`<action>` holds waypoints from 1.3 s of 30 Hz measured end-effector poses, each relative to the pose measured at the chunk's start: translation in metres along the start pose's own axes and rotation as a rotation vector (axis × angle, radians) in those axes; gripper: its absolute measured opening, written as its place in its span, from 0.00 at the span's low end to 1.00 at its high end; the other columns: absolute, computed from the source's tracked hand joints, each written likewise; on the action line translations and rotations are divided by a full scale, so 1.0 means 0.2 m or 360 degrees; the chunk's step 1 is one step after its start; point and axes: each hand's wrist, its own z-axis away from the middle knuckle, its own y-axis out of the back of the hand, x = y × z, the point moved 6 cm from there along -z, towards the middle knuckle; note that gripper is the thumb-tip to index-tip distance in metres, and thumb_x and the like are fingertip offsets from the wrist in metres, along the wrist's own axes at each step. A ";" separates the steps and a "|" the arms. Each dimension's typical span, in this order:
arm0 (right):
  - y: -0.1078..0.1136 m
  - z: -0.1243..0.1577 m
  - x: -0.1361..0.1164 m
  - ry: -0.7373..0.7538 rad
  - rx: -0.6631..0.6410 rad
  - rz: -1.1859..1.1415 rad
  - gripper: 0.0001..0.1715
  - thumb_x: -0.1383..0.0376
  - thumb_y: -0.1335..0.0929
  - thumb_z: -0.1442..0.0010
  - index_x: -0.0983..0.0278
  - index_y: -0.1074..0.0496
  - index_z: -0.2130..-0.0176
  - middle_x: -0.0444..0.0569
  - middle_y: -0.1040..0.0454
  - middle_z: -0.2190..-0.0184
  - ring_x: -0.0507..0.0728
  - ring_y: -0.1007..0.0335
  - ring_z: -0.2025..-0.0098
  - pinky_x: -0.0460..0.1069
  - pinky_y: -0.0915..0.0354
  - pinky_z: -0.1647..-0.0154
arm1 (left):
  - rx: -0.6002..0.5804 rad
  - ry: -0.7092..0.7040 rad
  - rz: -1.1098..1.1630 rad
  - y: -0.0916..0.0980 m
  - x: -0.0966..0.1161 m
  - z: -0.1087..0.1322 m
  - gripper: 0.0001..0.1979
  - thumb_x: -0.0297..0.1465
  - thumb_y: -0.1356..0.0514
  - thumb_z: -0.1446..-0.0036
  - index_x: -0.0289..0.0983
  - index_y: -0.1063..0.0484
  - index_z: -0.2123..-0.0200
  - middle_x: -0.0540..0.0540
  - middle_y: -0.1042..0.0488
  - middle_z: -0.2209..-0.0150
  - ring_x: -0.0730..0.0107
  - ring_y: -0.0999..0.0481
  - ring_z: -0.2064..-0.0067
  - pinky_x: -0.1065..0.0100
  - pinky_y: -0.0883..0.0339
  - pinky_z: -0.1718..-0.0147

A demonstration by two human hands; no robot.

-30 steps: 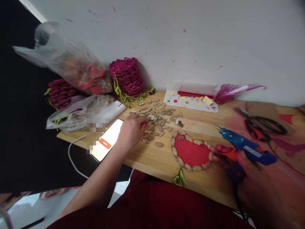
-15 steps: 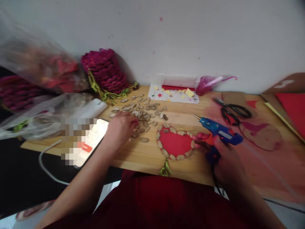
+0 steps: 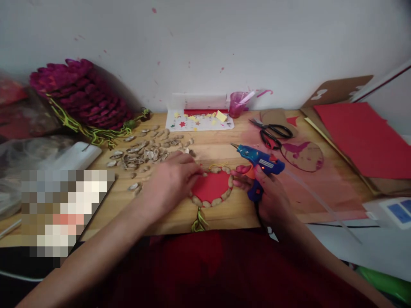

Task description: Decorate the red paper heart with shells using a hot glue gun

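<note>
A blue hot glue gun (image 3: 258,161) with an orange trigger is in my right hand (image 3: 271,192), its metal tip pointing left. Fingers of this hand also reach the right edge of a red heart (image 3: 210,186) bordered with peanut shells (image 3: 215,201). A green yarn tassel (image 3: 199,222) hangs from the heart's near edge. My left hand (image 3: 175,182) lies over the heart's upper left edge, fingers pinched together; whatever is between the fingertips is hidden. Behind it, loose peanut shells (image 3: 149,152) are scattered in a pile.
Black-handled scissors (image 3: 272,130) lie to the right, beside stained paper (image 3: 327,192) and red sheets (image 3: 356,137). A purple cup (image 3: 236,105) and a sheet of small stars (image 3: 199,124) stand by the wall. A purple yarn-like bundle (image 3: 86,96) and a blurred-out phone (image 3: 64,218) are at left.
My left hand has moved from the peanut shell pile to the heart's upper left edge. The view has turned right; the glue gun stays in my right hand.
</note>
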 end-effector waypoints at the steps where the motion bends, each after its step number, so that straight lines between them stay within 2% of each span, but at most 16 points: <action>1: 0.00 0.00 0.00 0.0009 -0.0007 -0.0013 0.17 0.52 0.22 0.51 0.61 0.20 0.68 0.47 0.20 0.65 0.58 0.19 0.62 0.50 0.23 0.63 | -0.0087 -0.0062 0.0012 -0.05 0.04 -0.04 0.08 0.28 0.41 0.35 0.37 0.20 0.63 0.45 0.23 0.65 0.63 0.27 0.60 0.63 0.31 0.59; 6: 0.00 0.00 0.00 0.0013 -0.0019 -0.0063 0.15 0.53 0.23 0.48 0.61 0.21 0.67 0.46 0.20 0.65 0.58 0.19 0.62 0.49 0.23 0.64 | -0.0353 -0.0221 -0.0056 -0.20 0.15 -0.18 0.09 0.29 0.41 0.34 0.34 0.20 0.62 0.43 0.26 0.66 0.61 0.30 0.60 0.62 0.32 0.61; 10: 0.00 0.00 0.01 0.0010 -0.0052 -0.0077 0.14 0.54 0.23 0.47 0.60 0.21 0.67 0.46 0.20 0.64 0.57 0.20 0.62 0.49 0.24 0.63 | -0.0418 -0.0340 -0.0090 -0.23 0.17 -0.22 0.10 0.30 0.42 0.33 0.35 0.20 0.59 0.44 0.27 0.67 0.61 0.31 0.61 0.63 0.33 0.61; 14: 0.01 0.00 0.02 0.0004 -0.0071 -0.0097 0.11 0.55 0.25 0.44 0.60 0.21 0.66 0.47 0.20 0.64 0.57 0.20 0.62 0.50 0.24 0.64 | -0.0447 -0.0320 -0.0108 -0.25 0.15 -0.23 0.09 0.29 0.42 0.34 0.35 0.20 0.59 0.44 0.27 0.67 0.61 0.31 0.61 0.63 0.34 0.61; 22: 0.01 -0.01 0.02 -0.0019 -0.0091 -0.0106 0.11 0.55 0.25 0.43 0.60 0.21 0.66 0.46 0.21 0.64 0.58 0.20 0.61 0.51 0.24 0.63 | -0.0429 -0.0293 -0.0076 -0.26 0.14 -0.23 0.09 0.28 0.42 0.34 0.35 0.20 0.60 0.43 0.25 0.66 0.61 0.30 0.61 0.62 0.33 0.61; 25: 0.01 -0.01 0.02 -0.0019 -0.0090 -0.0107 0.11 0.55 0.26 0.42 0.60 0.21 0.66 0.47 0.22 0.64 0.58 0.20 0.60 0.52 0.24 0.62 | -0.0204 -0.0237 -0.0015 -0.19 0.09 -0.24 0.08 0.27 0.41 0.34 0.34 0.21 0.57 0.43 0.24 0.65 0.62 0.28 0.61 0.63 0.32 0.60; 28: 0.01 -0.01 0.02 -0.0025 -0.0118 -0.0107 0.11 0.55 0.26 0.41 0.60 0.22 0.66 0.47 0.22 0.62 0.58 0.21 0.58 0.52 0.24 0.61 | -0.0024 -0.0106 -0.0031 -0.12 0.01 -0.24 0.07 0.27 0.40 0.36 0.34 0.21 0.61 0.44 0.23 0.66 0.62 0.27 0.63 0.63 0.32 0.61; 32: 0.01 0.00 0.03 -0.0032 -0.0106 -0.0076 0.12 0.54 0.27 0.41 0.60 0.22 0.67 0.49 0.21 0.60 0.59 0.20 0.58 0.53 0.24 0.60 | -0.0063 -0.0077 -0.0001 -0.10 -0.03 -0.22 0.08 0.26 0.41 0.37 0.35 0.21 0.65 0.43 0.22 0.66 0.62 0.26 0.63 0.62 0.32 0.60; 39: 0.01 -0.01 0.03 -0.0011 -0.0090 -0.0069 0.12 0.54 0.26 0.42 0.60 0.22 0.67 0.48 0.20 0.60 0.59 0.20 0.59 0.52 0.24 0.61 | -0.0185 -0.0195 0.0120 -0.19 0.05 -0.19 0.07 0.26 0.40 0.37 0.36 0.21 0.63 0.43 0.23 0.65 0.64 0.28 0.61 0.64 0.33 0.59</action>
